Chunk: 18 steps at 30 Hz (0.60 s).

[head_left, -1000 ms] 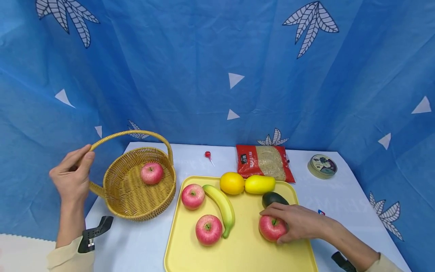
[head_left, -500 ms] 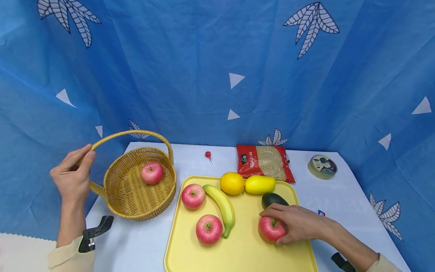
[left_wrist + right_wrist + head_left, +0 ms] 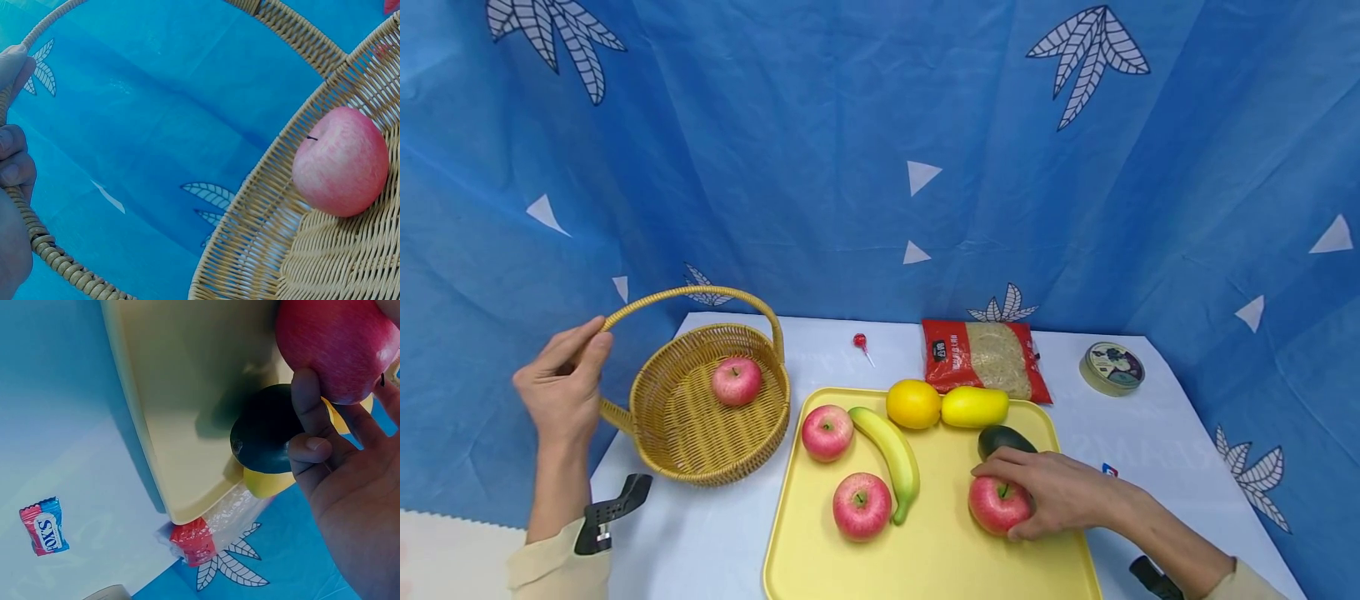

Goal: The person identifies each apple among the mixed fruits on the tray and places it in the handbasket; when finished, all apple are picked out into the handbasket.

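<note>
Holding a pink-red apple [image 3: 994, 506] between curled fingers and thumb, my right hand [image 3: 1063, 492] is at the right side of the yellow tray [image 3: 925, 575], spread only as wide as the fruit. I cannot tell whether that apple rests on the tray or hangs a little above it. Just beyond it lies a dark green fruit [image 3: 1002, 438], partly covered by my fingers in the head view; I cannot tell if they touch it.

My left hand [image 3: 561, 383] grips the left side of the handle [image 3: 715, 292] of a wicker basket [image 3: 700, 437], its thumb and bent fingers closed on the cane. The basket is at the left part of the white table [image 3: 662, 542], left of the tray, with one apple [image 3: 736, 382] lying inside toward its right.

On the left half of the tray sit a far apple [image 3: 827, 432] and a near apple [image 3: 862, 507], with a banana [image 3: 892, 458] curving along their right. At the tray's far edge, a round orange-yellow fruit [image 3: 913, 404] is side by side with a longer yellow fruit [image 3: 975, 407]. A red packet [image 3: 981, 358] lies beyond them, a red lollipop [image 3: 861, 341] farther left, and a round tin [image 3: 1112, 368] stands far right. A wrapped sweet [image 3: 45, 526] lies right of the tray. Patterned blue cloth [image 3: 812, 125] hangs beyond the table.
</note>
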Each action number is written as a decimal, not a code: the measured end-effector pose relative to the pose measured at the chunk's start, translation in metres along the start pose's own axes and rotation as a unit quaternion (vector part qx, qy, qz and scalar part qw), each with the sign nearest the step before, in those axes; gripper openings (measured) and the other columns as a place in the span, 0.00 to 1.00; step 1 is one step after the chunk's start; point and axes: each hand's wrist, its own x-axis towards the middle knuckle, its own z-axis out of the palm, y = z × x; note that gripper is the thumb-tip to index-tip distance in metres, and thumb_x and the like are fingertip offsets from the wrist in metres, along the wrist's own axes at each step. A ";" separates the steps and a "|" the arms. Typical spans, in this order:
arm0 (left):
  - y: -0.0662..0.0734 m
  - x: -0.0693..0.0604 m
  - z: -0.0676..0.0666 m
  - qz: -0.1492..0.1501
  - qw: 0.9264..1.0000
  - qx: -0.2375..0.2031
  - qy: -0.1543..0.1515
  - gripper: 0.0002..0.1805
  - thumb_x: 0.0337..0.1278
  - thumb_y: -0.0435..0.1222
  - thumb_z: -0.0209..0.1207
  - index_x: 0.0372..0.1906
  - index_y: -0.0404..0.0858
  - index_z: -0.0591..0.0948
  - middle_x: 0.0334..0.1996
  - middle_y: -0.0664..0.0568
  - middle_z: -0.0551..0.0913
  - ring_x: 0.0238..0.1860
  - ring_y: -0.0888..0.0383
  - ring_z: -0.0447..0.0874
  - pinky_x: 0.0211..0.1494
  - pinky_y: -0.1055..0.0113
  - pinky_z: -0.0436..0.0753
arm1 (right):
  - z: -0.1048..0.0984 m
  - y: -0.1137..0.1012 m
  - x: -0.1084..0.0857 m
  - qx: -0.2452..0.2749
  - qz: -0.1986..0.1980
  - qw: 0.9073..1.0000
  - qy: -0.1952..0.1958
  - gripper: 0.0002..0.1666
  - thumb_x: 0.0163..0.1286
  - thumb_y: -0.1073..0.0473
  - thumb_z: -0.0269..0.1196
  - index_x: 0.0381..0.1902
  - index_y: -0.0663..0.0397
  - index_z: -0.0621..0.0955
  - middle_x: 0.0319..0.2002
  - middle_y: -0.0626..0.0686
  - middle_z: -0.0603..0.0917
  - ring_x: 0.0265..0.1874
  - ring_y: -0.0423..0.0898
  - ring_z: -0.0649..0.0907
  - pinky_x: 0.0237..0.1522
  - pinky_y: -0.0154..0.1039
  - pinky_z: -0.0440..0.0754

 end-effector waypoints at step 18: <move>-0.008 0.001 -0.005 -0.008 1.000 0.006 -0.001 0.12 0.56 0.18 0.64 0.46 0.17 0.83 0.34 0.53 0.89 0.23 0.65 0.70 0.25 0.81 0.68 | -0.003 -0.008 0.002 -0.017 -0.012 1.000 0.014 0.43 0.49 0.34 0.77 0.64 0.26 0.76 0.55 0.36 0.75 0.47 0.37 0.78 0.44 0.37 0.84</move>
